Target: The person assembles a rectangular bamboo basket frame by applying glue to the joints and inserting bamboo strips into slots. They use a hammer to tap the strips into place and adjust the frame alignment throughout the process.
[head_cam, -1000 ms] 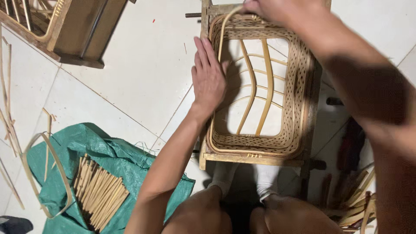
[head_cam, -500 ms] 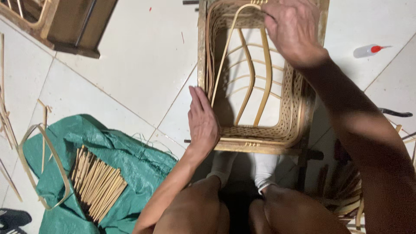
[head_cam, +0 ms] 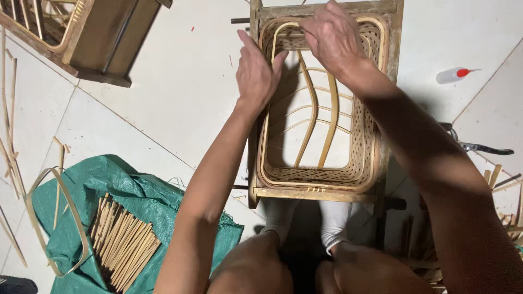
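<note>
1. Woven basket [head_cam: 359, 163]: rectangular, of pale cane strips, seated inside a wooden frame [head_cam: 321, 193] on the tiled floor, just beyond the person's white-socked feet. The frame appears to serve as a mould that keeps the walls square. Two curved ribs [head_cam: 313, 117] run lengthwise across the open bottom.
2. Left hand [head_cam: 256, 73]: at the basket's 10 o'clock corner, palm against the outside of the frame, fingers straight and pointing to 12 o'clock. Its grip is released; it presses flat, seemingly to steady the work.
3. Right hand [head_cam: 332, 38]: at 12 o'clock on the rim, fingers curled down over the far edge. Its grip looks clenched on the rim strip [head_cam: 283, 26] there, though the fingertips are hidden.
4. Green tarpaulin [head_cam: 131, 196]: at 8 o'clock on the floor, carrying a bundle of short cane sticks [head_cam: 122, 245], kept within arm's reach.
5. Squeeze bottle [head_cam: 452, 75] with red tip at 2 o'clock; pliers [head_cam: 479, 147] at 3 o'clock, well apart from the hands.
6. Second wooden frame [head_cam: 92, 38] at 10 o'clock, far corner.
</note>
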